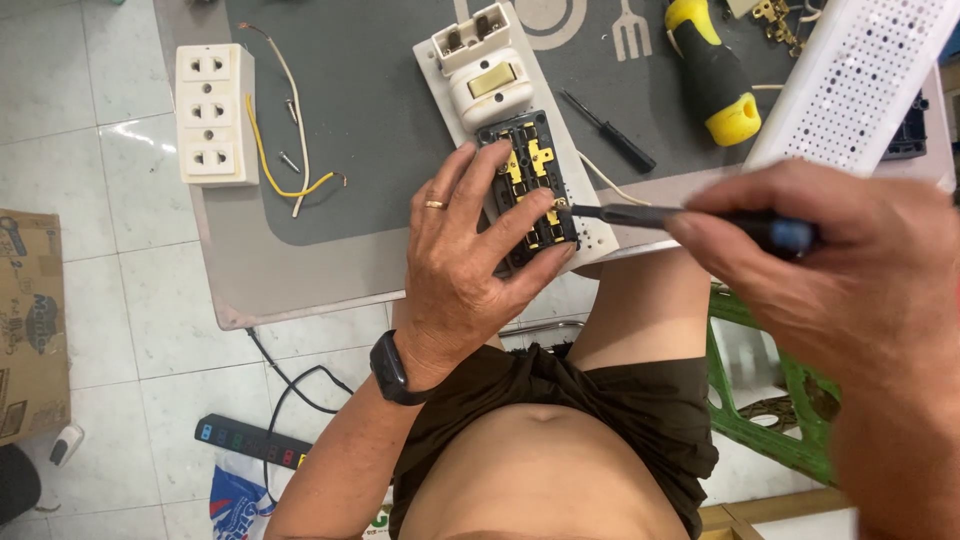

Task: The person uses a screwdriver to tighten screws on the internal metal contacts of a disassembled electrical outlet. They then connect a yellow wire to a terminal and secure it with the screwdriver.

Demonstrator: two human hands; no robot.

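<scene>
Two bare hands work at the near edge of the desk (300, 270). The left hand (470, 260), wearing a ring and a black wristband, has its grip clamped around a black socket block (530, 190) with yellow brass contacts, pressing it onto a white board (600, 235). The right hand (850, 270) has its grip closed on a small screwdriver (640, 214), whose tip touches a contact on the block. Just beyond the block sits a white switch (490, 85). Farther back lie a thin black screwdriver (610, 132) and a yellow-and-black screwdriver (712, 70). Near the left edge rests a white triple outlet (212, 115) beside loose wires (275, 150).
</scene>
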